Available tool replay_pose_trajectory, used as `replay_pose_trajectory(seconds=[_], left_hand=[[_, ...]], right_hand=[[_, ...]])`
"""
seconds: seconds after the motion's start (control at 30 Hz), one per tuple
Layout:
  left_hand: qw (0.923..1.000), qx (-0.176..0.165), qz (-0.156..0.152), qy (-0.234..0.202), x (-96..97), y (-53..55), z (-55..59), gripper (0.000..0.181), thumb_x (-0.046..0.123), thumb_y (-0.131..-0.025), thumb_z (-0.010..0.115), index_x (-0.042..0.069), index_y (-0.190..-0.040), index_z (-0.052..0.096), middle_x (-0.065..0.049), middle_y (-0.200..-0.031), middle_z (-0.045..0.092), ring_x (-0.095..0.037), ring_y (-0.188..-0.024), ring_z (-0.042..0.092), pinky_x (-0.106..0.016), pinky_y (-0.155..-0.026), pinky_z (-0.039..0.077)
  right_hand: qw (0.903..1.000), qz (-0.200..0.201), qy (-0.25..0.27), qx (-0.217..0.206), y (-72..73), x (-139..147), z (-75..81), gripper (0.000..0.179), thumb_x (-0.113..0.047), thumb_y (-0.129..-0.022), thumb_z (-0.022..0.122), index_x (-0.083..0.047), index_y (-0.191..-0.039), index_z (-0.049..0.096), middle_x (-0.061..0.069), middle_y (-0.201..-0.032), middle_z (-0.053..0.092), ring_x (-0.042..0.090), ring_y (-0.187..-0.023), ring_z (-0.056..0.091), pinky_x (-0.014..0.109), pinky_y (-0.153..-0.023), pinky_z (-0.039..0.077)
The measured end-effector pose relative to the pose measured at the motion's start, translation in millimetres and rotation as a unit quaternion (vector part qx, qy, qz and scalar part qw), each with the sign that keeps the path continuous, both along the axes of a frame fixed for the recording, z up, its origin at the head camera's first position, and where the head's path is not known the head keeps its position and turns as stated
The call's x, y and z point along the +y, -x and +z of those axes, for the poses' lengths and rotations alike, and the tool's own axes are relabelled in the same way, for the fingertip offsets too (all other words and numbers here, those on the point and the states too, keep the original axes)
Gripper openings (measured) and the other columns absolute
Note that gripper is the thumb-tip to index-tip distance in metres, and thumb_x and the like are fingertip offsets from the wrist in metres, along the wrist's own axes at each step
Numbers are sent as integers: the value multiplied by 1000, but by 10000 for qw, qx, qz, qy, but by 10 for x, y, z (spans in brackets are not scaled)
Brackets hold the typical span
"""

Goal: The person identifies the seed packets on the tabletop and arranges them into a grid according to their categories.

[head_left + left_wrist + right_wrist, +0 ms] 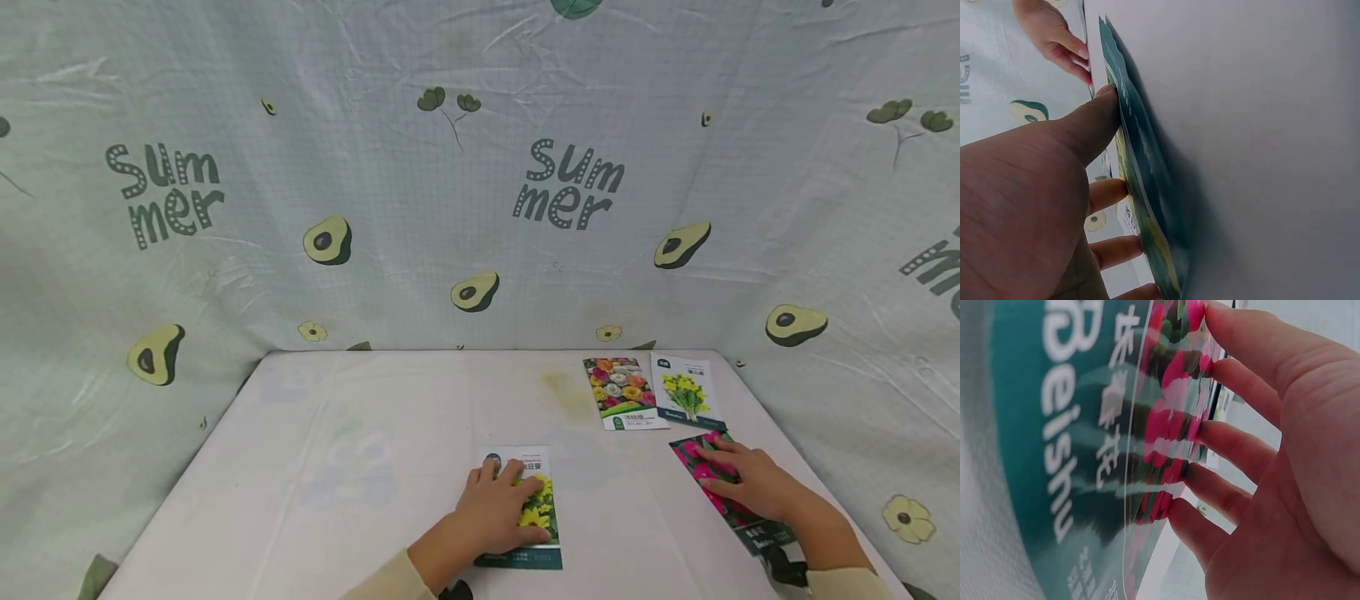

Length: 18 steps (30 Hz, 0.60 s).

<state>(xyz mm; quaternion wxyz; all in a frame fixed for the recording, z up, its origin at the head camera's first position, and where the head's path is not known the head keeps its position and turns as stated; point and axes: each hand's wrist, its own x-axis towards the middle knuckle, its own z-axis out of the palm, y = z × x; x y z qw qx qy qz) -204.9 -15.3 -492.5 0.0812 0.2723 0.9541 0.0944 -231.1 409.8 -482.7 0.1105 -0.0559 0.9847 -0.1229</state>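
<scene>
My left hand rests spread on a seed packet with yellow flowers, near the front middle of the table. In the left wrist view its thumb and fingertips touch the packet's face, and the packet lies flat against the white surface. Over at the right, my right hand lies on a seed packet with pink flowers, which is slanted on the table. Its fingertips press on the glossy printed face, as the right wrist view shows; the packet's dark green end reads "Beishu".
Two more packets lie side by side at the back right: one with multicoloured flowers, one white with yellow blooms. The white table is bordered by a hanging sheet printed with avocados.
</scene>
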Motion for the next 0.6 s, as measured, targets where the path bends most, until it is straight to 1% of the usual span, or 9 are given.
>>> replay_pose_trajectory(seconds=[0.17,0.37,0.6], left_hand=[[10000,26,11,-2,-91,7,-32,69,74,-85,65,41,-145,54,0,-148,47,-33,-130,42,-52,-101,40],[10000,41,41,53,-201,7,-23,69,75,-85,64,42,-145,54,1,-149,47,-33,-131,43,-52,-101,41],[10000,-55,36,10,-298,8,-21,69,74,-85,65,41,-145,55,-1,-150,47,-35,-132,42,-54,-103,40]], right_hand=[[10000,37,74,-14,-7,12,12,76,-53,-91,71,-7,-149,52,39,-151,36,62,-124,42,69,-87,51],[9999,73,133,13,-10,29,18,74,-51,-92,71,-7,-148,52,39,-152,36,60,-123,43,68,-87,51],[10000,60,52,-9,8,29,-13,76,-55,-91,71,-8,-148,54,39,-151,37,59,-121,44,69,-87,51]])
